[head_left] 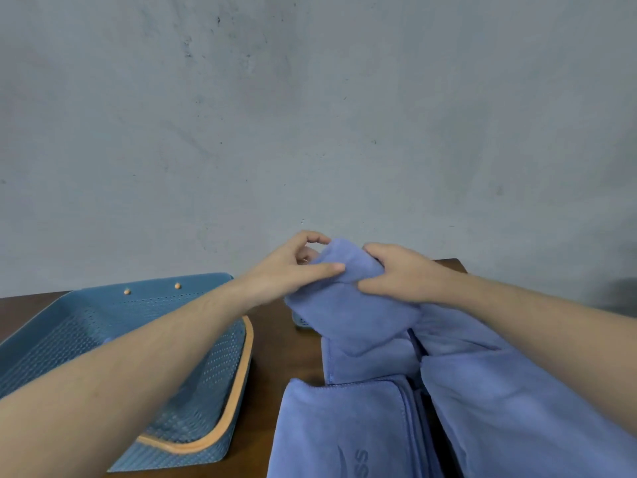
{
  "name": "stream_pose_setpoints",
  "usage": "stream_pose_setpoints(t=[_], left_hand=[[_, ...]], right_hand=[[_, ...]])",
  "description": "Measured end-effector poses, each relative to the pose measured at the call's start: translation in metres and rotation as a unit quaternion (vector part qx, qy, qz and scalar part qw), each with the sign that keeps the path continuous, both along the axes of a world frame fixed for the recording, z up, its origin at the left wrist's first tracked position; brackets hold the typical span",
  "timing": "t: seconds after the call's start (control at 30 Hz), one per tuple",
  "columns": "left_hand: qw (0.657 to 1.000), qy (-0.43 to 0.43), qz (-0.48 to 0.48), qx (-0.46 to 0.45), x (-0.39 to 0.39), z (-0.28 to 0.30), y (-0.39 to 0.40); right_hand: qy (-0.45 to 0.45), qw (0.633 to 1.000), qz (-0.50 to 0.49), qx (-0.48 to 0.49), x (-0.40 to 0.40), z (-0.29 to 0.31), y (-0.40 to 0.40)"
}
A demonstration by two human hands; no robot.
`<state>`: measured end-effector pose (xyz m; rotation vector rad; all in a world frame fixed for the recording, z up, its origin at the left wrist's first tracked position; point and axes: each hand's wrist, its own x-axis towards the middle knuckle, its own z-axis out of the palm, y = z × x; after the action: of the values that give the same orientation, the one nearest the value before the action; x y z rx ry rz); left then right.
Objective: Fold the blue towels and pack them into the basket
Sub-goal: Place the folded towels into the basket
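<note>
A blue towel (355, 312) is lifted above the table at centre right, bunched at its top end. My left hand (289, 270) pinches that top end from the left, thumb laid along the cloth. My right hand (396, 274) grips it from the right with fingers curled over the fabric. More blue towels (344, 429) lie flat beneath it, one showing a printed logo near the bottom edge. The blue perforated basket (220, 370) with an orange rim sits on the left, partly hidden behind my left forearm.
The dark brown wooden table (275, 346) shows between basket and towels. A grey wall (310, 115) rises directly behind the table. A small blue perforated object (300, 321) peeks out from behind the lifted towel.
</note>
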<state>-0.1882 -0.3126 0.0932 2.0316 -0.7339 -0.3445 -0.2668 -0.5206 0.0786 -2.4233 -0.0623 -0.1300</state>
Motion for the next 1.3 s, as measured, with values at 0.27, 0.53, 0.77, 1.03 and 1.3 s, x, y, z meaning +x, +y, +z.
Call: stream_pose_setpoints(t=[0.27, 0.53, 0.77, 1.03, 1.3], left_hand=[[0.978, 0.154, 0.023, -0.14, 0.018, 0.025, 0.04], [0.92, 0.237, 0.042, -0.308, 0.02, 0.035, 0.086], [0.94, 0.14, 0.15, -0.273, 0.03, 0.046, 0.145], [0.927, 0.198, 0.201, -0.246, 0.05, 0.026, 0.229], [0.941, 0.306, 0.044, -0.14, 0.05, -0.002, 0.293]], right_hand=[[0.078, 0.914, 0.044, 0.395, -0.002, 0.038, 0.022], [0.107, 0.857, 0.063, 0.499, 0.017, 0.052, 0.073], [0.013, 0.952, -0.001, 0.305, 0.053, 0.06, 0.134], [0.024, 0.966, 0.051, 0.254, 0.082, 0.049, 0.219], [0.123, 0.968, 0.029, 0.216, 0.091, 0.037, 0.26]])
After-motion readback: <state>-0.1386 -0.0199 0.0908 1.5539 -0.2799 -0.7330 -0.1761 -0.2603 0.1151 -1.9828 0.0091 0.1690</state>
